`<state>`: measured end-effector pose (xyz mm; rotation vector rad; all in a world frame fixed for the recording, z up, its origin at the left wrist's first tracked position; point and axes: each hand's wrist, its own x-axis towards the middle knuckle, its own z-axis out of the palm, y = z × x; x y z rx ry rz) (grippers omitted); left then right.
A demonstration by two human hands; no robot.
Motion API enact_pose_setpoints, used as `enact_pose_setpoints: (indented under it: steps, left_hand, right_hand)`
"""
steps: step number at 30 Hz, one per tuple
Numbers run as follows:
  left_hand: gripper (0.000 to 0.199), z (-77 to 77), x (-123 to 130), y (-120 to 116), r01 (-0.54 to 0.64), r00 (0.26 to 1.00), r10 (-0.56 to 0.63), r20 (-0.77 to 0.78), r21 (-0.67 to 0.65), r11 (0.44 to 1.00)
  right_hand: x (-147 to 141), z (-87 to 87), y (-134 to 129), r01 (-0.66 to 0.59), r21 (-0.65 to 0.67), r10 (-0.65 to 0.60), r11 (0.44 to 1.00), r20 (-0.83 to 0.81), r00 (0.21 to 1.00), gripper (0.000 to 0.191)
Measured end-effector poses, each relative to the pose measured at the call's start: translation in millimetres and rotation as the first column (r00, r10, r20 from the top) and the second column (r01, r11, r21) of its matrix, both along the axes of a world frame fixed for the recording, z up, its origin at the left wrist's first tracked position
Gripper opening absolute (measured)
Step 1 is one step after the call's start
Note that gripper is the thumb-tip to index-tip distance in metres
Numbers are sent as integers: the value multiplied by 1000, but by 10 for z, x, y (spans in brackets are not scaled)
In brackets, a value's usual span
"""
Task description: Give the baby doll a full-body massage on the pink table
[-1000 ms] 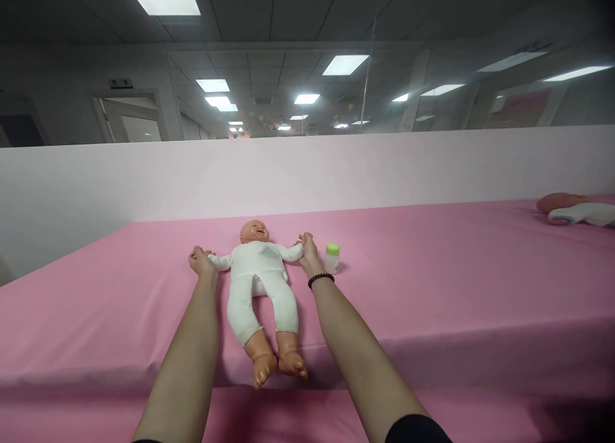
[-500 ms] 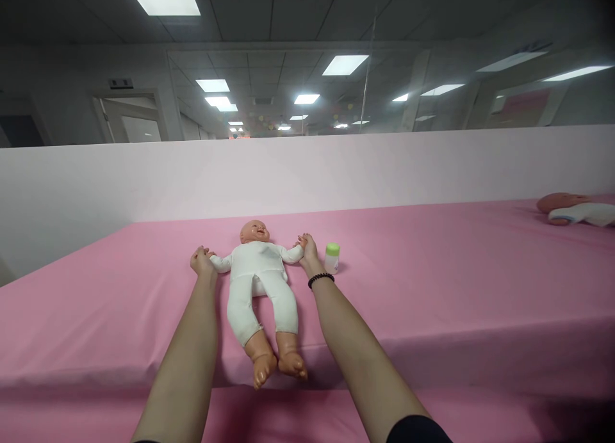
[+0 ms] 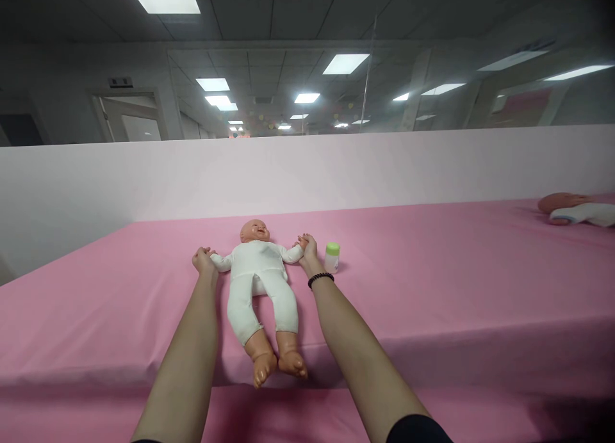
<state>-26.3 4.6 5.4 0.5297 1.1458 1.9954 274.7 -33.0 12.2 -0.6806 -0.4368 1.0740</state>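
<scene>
A baby doll in a white cloth suit lies on its back on the pink-covered table, its feet at the front edge. Its arms are spread out to both sides. My left hand is closed round the doll's hand at the left. At the right, my right hand holds the doll's other hand, fingers wrapped round it. A small clear bottle with a green lid stands upright just right of my right hand. On my right wrist is a black beaded bracelet.
Another doll in white lies at the far right, partly cut off by the picture's edge. Behind the table runs a low white wall with glass above it.
My left hand has shifted very slightly to the right. Both hands still hold the doll's hands, and the doll and bottle lie and stand as before.
</scene>
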Motion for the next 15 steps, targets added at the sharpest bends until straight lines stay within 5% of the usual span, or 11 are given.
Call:
enact_pose_setpoints:
  steps: [15]
  left_hand:
    - [5,-9,-2,13,-9,1000,9,14,14,1000]
  right_hand:
    - [-13,-23,14,-20,-59,16,998,-65,998,21]
